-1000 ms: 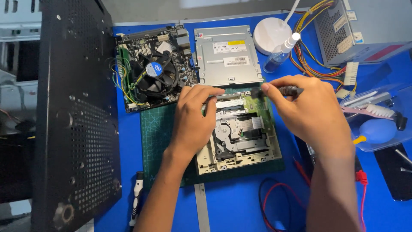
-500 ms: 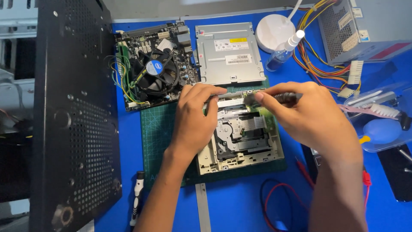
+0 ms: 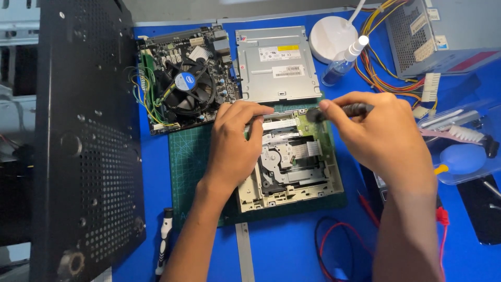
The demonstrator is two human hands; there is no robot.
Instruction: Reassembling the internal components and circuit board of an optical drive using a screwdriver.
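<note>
Right now we see the opened optical drive (image 3: 289,167) lying on a green cutting mat (image 3: 188,167) at the centre of the frame, its mechanism and pale ribbon cables bare. Our left hand (image 3: 235,143) lies over the drive's upper left corner, palm down, fingers curled and pressed onto its top edge; whether they pinch anything there we cannot tell. Our right hand (image 3: 383,138) hovers just above the drive's upper right corner, its fingers closed around a dark-handled screwdriver (image 3: 339,111), which lies nearly level and points left toward the left hand. The tool's tip sits over the top edge of the drive, between the two hands; whether it touches the drive we cannot tell.

Just beyond the drive, at the upper middle, lies its grey metal cover (image 3: 276,65), and to the left of that a motherboard (image 3: 182,78) with a round cooling fan. A black perforated case panel (image 3: 86,136) fills the left side. At the upper right sit a white round dish (image 3: 331,36), a small spray bottle (image 3: 344,60) and a power supply (image 3: 443,31) with coloured wires. A blue air blower (image 3: 462,159) rests at the right edge of the blue counter (image 3: 292,250), and red leads (image 3: 339,245) loop at the bottom.
</note>
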